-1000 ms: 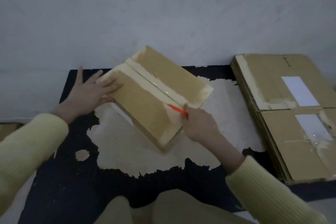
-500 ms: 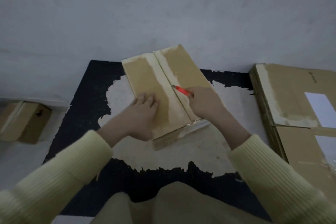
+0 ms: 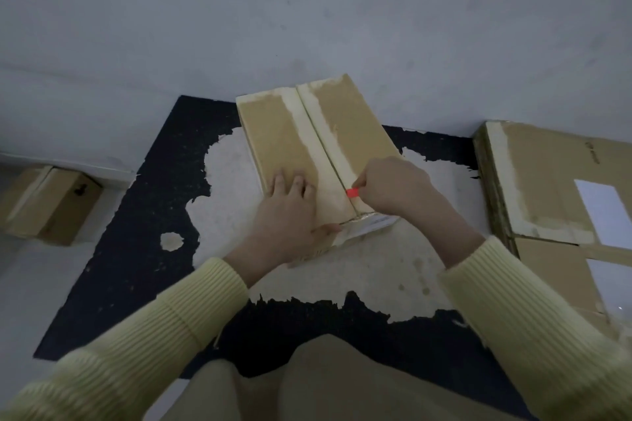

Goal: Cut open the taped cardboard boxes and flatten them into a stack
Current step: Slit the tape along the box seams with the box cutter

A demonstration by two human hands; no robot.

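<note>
On the black mat (image 3: 143, 215), the box (image 3: 284, 133) sits with its taped seam pointing at the person. The left hand (image 3: 287, 212) presses down on it with straight fingers. The right hand (image 3: 393, 188) grips a red cutter (image 3: 352, 192) at the seam, near the front edge. The left thumb (image 3: 330, 227) sits close to that seam. If the cutter slips sideways, it could nick the thumb.

Worn black mat (image 3: 136, 249) lying on grey floor (image 3: 20, 301)
A taped box (image 3: 284, 133) is sitting on it, flattened cardboard (image 3: 547, 188) at right, a small box (image 3: 51, 205) at left.
</note>
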